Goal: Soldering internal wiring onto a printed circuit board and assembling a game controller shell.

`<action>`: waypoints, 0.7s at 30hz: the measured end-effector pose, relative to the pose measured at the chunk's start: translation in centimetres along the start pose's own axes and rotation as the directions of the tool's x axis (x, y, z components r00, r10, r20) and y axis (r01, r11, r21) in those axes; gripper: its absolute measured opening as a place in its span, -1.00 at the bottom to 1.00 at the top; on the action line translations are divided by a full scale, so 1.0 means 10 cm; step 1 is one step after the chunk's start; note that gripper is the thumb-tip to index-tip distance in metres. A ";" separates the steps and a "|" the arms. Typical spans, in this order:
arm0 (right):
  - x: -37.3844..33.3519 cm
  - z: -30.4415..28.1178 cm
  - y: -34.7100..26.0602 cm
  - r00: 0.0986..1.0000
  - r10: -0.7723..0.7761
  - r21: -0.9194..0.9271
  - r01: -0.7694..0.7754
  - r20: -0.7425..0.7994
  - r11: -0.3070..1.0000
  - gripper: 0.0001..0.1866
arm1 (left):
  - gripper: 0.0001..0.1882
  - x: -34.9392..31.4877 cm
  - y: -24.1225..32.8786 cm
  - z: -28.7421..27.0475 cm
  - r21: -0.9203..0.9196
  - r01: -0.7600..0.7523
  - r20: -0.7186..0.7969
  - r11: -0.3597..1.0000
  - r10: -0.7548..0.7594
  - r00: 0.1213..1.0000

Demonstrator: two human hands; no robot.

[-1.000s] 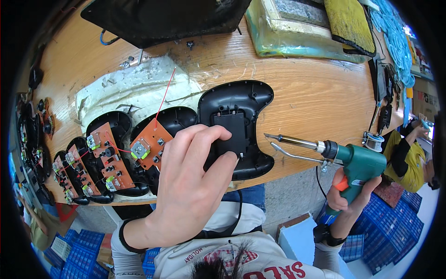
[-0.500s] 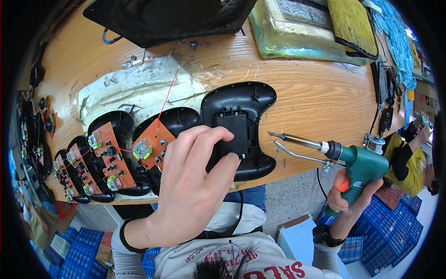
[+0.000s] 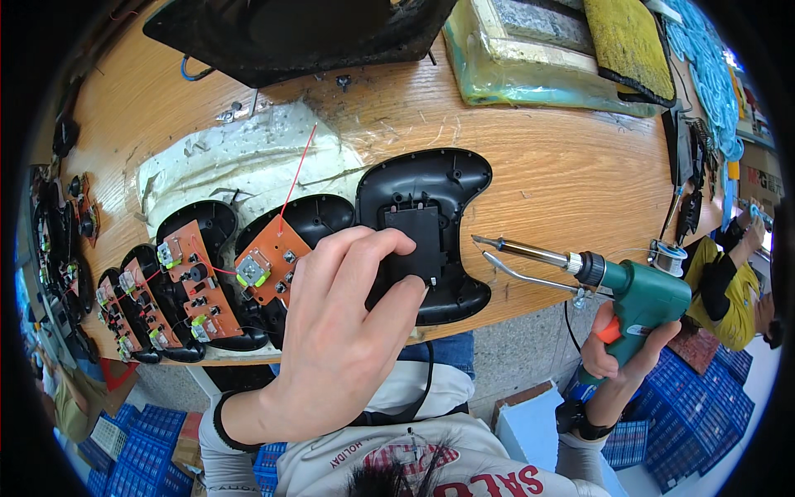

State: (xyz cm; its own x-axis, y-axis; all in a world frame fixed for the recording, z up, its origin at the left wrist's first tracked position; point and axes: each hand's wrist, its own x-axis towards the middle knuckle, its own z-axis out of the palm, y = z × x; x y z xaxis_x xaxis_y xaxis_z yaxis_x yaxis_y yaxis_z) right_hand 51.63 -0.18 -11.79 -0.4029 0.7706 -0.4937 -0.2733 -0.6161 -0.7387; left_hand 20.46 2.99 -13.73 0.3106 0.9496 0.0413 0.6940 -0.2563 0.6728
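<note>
A black game controller shell (image 3: 431, 172) lies open side up on the table, a rectangular black battery box (image 3: 421, 232) in its middle. My left hand (image 3: 335, 331) rests over its left side, thumb and forefinger curved against the box and the other fingers hidden beneath. In my right hand (image 3: 603, 354) is a green soldering gun (image 3: 656, 291) with an orange trigger. Its tip points left, just off the shell's right edge, with a thin curved metal tube below it. Left of my left hand, an orange circuit board (image 3: 269, 240) with a red wire sits tilted on another shell.
More black shells with orange boards (image 3: 199, 286) stand in a row at the left. A dark tray (image 3: 290, 37) and a plastic-wrapped block with a yellow sponge (image 3: 628, 50) occupy the far side. A solder spool (image 3: 667, 257) stands at the right. Blue crates (image 3: 691, 398) are below, and a person works at far right.
The soldering gun has shifted slightly left, its tip a little nearer the shell. My left hand stays almost where it was on the controller shell.
</note>
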 end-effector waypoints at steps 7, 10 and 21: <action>0.00 0.04 0.02 0.998 -0.016 0.059 0.019 -0.058 0.998 0.05 | -0.82 0.00 0.00 -0.02 -0.002 -0.012 0.001 1.000 0.012 1.000; 0.01 0.04 0.01 0.998 -0.011 0.057 0.014 -0.055 0.998 0.05 | -0.83 0.00 0.00 -0.01 -0.015 -0.008 -0.004 1.000 0.008 1.000; 0.02 0.10 0.04 0.997 -0.035 0.092 0.042 -0.070 0.995 0.06 | -0.82 -0.01 0.03 -0.04 0.010 -0.013 0.004 1.000 0.013 1.000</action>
State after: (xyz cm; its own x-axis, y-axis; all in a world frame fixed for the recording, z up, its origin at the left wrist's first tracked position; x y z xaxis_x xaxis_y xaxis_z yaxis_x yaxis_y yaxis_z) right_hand 50.55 -0.48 -11.72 -0.3309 0.8014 -0.4983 -0.3688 -0.5959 -0.7134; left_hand 20.36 2.86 -13.29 0.3223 0.9455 0.0476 0.6964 -0.2708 0.6646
